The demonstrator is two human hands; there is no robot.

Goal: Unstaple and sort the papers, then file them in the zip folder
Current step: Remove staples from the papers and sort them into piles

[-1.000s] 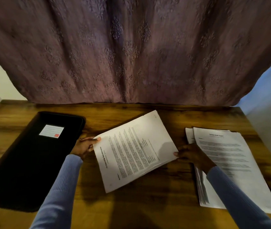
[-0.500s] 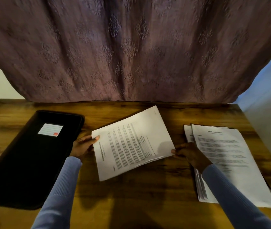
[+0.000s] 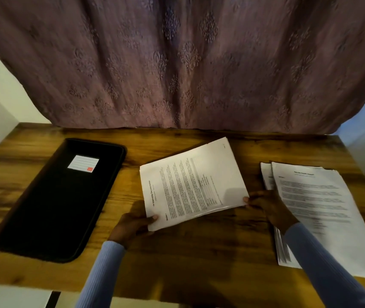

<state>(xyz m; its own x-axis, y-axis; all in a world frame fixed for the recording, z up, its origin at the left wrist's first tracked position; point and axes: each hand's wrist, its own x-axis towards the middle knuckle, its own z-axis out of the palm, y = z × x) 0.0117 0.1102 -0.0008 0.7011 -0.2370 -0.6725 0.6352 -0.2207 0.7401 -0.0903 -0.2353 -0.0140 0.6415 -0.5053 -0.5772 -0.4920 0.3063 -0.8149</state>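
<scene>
A printed paper set (image 3: 193,183) is held tilted above the middle of the wooden table (image 3: 199,245), its text running sideways. My left hand (image 3: 132,225) pinches its near left corner, thumb on top. My right hand (image 3: 266,206) pinches its right corner. A black zip folder (image 3: 52,203) with a white label lies shut on the left. A stack of printed papers (image 3: 323,210) lies on the right, partly under my right sleeve.
A purple patterned curtain (image 3: 188,63) hangs along the table's far edge. White walls stand at the far left and right. The table's near edge (image 3: 32,283) runs across the bottom of the view.
My left hand has slid from the paper set's far left edge down to its near left corner. The set has swung round slightly and sits a little farther right.
</scene>
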